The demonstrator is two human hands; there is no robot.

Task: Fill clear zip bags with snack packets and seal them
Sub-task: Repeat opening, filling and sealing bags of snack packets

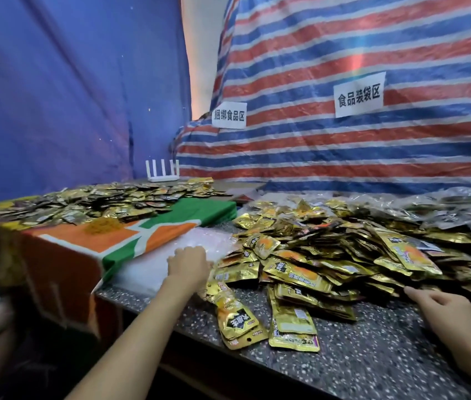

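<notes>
Snack packets (295,272): shiny gold w/ black & orange print; desk (373,356): dark grey, speckled white & black; cloth (130,241) at left: orange, green & white bands; zip bags (153,269): clear, whitish in the stack; tarp (344,53) behind: red, blue & white stripes; sheet (55,82) at left: plain blue; labels (359,95): white paper, black chars; router (162,170): white.

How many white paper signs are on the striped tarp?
2. The smaller sign is near the left edge of the striped tarp; the larger sign is further right, higher. None looks hidden.
</notes>
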